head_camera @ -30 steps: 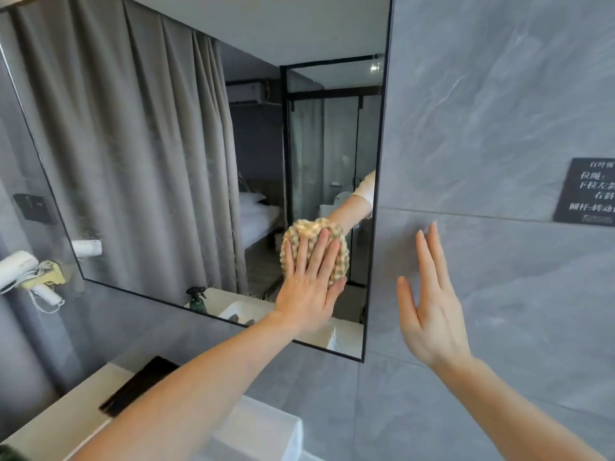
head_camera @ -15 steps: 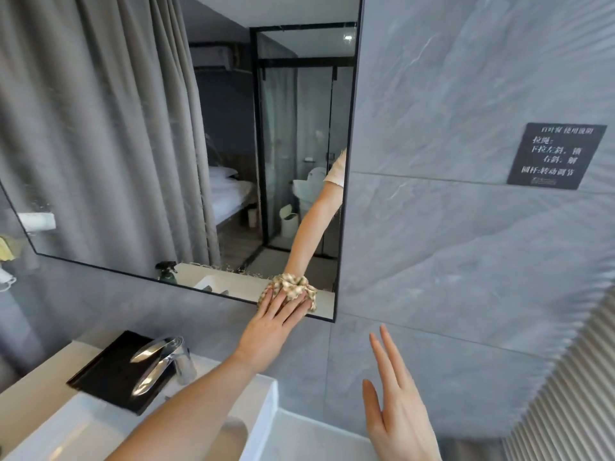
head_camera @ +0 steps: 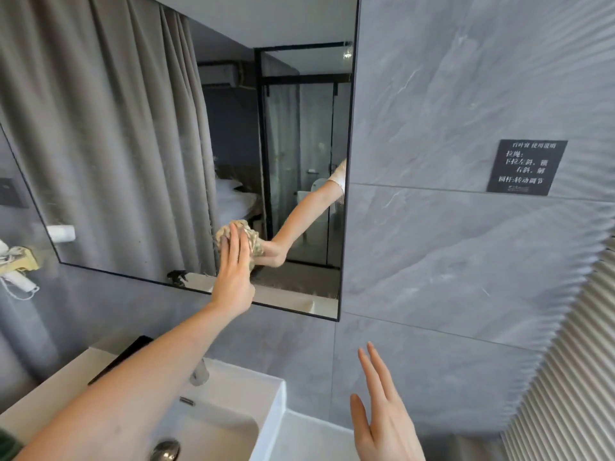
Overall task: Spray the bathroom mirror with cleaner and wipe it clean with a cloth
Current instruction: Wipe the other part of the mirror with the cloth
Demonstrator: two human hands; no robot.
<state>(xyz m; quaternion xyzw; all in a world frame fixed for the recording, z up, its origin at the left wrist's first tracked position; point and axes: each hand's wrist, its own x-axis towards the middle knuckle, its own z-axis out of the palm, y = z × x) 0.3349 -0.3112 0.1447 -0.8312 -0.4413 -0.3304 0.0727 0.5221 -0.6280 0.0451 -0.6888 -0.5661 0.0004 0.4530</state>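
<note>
A black-framed mirror (head_camera: 133, 128) hangs on the grey tiled wall. My left hand (head_camera: 234, 271) presses a bunched beige checked cloth (head_camera: 248, 232) flat against the glass near the mirror's lower edge, left of its right corner. The cloth shows above my fingertips, and my arm's reflection meets it from the right. My right hand (head_camera: 382, 414) hovers low at the right, fingers spread, holding nothing, apart from the wall. A green spray bottle (head_camera: 176, 277) shows only as a reflection at the mirror's lower edge.
A white sink (head_camera: 266, 394) with a chrome tap (head_camera: 199, 372) stands below my left arm. A black tray (head_camera: 123, 357) lies on the counter at left. A hair dryer (head_camera: 16, 277) hangs on the left wall. A black sign (head_camera: 525, 168) is fixed at right.
My left hand has moved the cloth from the mirror's bottom edge up and to the left on the glass. My right hand stays low and open.
</note>
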